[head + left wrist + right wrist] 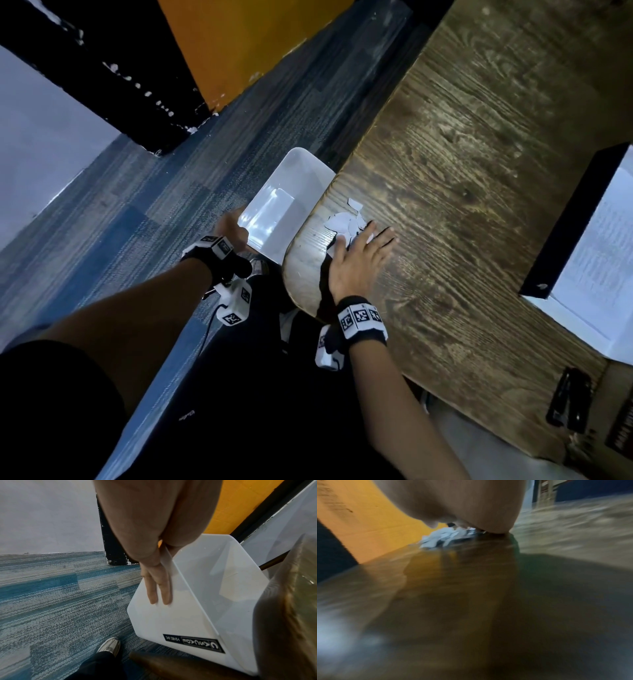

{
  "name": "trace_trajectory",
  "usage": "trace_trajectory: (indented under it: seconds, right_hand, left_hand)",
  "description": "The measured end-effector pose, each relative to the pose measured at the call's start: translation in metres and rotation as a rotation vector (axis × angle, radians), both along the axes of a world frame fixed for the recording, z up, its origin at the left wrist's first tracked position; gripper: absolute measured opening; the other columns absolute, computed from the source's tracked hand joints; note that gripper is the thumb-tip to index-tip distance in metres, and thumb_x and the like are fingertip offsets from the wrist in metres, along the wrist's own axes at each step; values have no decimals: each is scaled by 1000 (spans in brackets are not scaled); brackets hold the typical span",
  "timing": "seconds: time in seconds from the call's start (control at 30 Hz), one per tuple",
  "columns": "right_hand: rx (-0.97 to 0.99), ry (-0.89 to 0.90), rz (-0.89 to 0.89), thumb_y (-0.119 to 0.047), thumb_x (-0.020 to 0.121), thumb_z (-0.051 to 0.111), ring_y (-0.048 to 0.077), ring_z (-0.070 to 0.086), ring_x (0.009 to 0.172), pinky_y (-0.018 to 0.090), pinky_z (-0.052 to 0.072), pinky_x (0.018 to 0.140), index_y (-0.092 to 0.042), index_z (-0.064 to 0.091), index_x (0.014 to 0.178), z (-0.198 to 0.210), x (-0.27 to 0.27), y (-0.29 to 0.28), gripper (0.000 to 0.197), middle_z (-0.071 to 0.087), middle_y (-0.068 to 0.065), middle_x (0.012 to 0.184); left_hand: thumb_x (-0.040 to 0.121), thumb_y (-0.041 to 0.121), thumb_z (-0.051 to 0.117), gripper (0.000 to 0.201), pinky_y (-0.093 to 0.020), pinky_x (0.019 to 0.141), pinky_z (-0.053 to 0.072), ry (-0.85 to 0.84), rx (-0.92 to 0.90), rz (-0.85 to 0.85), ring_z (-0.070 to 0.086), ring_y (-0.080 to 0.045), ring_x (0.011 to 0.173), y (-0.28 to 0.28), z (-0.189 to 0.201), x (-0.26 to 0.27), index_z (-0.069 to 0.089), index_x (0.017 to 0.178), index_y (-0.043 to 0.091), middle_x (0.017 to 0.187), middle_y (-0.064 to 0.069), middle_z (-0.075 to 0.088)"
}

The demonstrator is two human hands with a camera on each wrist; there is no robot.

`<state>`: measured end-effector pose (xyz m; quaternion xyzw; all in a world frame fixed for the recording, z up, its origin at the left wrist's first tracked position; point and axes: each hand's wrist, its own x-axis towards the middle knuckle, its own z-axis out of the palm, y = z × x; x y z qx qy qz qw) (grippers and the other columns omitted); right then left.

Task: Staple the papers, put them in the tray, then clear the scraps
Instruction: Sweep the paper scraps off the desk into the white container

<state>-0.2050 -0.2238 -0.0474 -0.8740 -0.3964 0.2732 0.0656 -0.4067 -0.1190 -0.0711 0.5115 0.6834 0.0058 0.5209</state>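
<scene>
The right hand [359,260] lies flat on the wooden table [479,154], fingers straight and spread, palm down, close to the table's rounded left corner. A small heap of white paper scraps [346,221] sits just beyond its fingertips and thumb, touching them, right at the table edge; the right wrist view shows the same scraps [443,536] bunched under the front of the hand, though blurred.

The left hand [234,228] holds a translucent white bin [294,178] off the left side of the table, just below the edge beside the scraps. In the left wrist view its fingers [157,588] run straight down the outer wall of the bin [171,615], with the rim pinched between fingers and thumb.

Far to the right on the table stands a black tray [575,219] with printed papers [603,260] lying in it. A black stapler [570,399] rests on the near right part of the table, well apart from both hands.
</scene>
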Motion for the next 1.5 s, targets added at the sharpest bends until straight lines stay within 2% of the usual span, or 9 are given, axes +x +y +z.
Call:
trace_trajectory:
  seconds: [0.1, 0.33, 0.47, 0.63, 0.77, 0.9, 1.13, 1.33, 1.5]
  right_hand:
    - [53, 31, 72, -48, 98, 20, 29, -21, 146, 42, -10, 120, -11, -9, 151, -1, -25, 16, 71, -16, 16, 159]
    - [100, -7, 314, -45, 97, 19, 25, -15, 148, 40, -7, 121, -6, -3, 151, -12, -79, 44, 70, -8, 10, 161]
    - [75, -37, 407, -43, 97, 19, 25, -12, 148, 44, -6, 121, -5, 4, 151, -13, -92, 53, 68, 1, 10, 162]
    - [22, -2, 516, -34, 97, 28, 28, -2, 149, 46, -7, 120, -5, 13, 150, -10, -100, 62, 62, 14, 11, 160]
    - [64, 177, 659, 0, 85, 48, 32, 23, 144, 40, 19, 119, -2, 41, 139, -3, -104, 72, 55, 37, 16, 150]
    - [99, 306, 576, 16, 77, 51, 33, 52, 120, 40, 44, 100, 3, 60, 119, 7, -105, 79, 45, 57, 21, 126]
    - [104, 182, 491, 1, 84, 58, 34, 61, 93, 43, 50, 80, -1, 63, 95, 2, -103, 83, 12, 62, 17, 104]
    - [270, 276, 394, 4, 79, 59, 21, 31, 136, 32, 17, 111, -17, 67, 102, 15, -48, 73, 32, 48, 1, 140]
    - [200, -84, -116, -42, 95, 38, 24, 18, 145, 56, 15, 114, -24, 33, 142, 24, 53, 46, 51, 23, 5, 157]
  left_hand:
    - [82, -12, 51, 57, -33, 91, 51, 43, -5, 8, 50, -14, 97, -2, 2, -5, 46, 136, 6, 120, -15, 60]
    - [78, -7, 64, 66, -25, 86, 38, -10, -22, 43, 41, -9, 106, -6, 14, -9, 41, 139, 4, 140, -21, 50]
    - [46, 24, 68, 81, -44, 98, 47, -54, -9, -46, 60, -31, 116, -3, 25, -9, 57, 124, 5, 122, -20, 64]
    - [53, 23, 67, 66, -42, 90, 50, -34, -21, -17, 63, -35, 109, -2, 26, -7, 59, 115, 1, 115, -23, 66]
    - [74, 5, 65, 47, -43, 83, 56, -41, -74, 49, 63, -31, 105, -3, 26, -7, 55, 121, 4, 113, -18, 64]
    - [51, 8, 78, 66, -45, 92, 50, -20, -45, -4, 61, -36, 109, -4, 21, -11, 58, 114, 2, 115, -25, 65]
    - [58, 4, 66, 33, -51, 84, 56, -92, -117, 149, 66, -32, 94, -1, 16, -12, 62, 89, 15, 99, -18, 67]
    - [78, -9, 58, 40, -21, 57, 51, -96, -100, 132, 65, -14, 79, 4, 13, -12, 61, 112, 10, 94, -10, 68]
    - [86, -2, 47, 43, -42, 82, 58, -79, -117, 123, 65, -30, 103, 19, 4, -8, 53, 125, 14, 122, -9, 62]
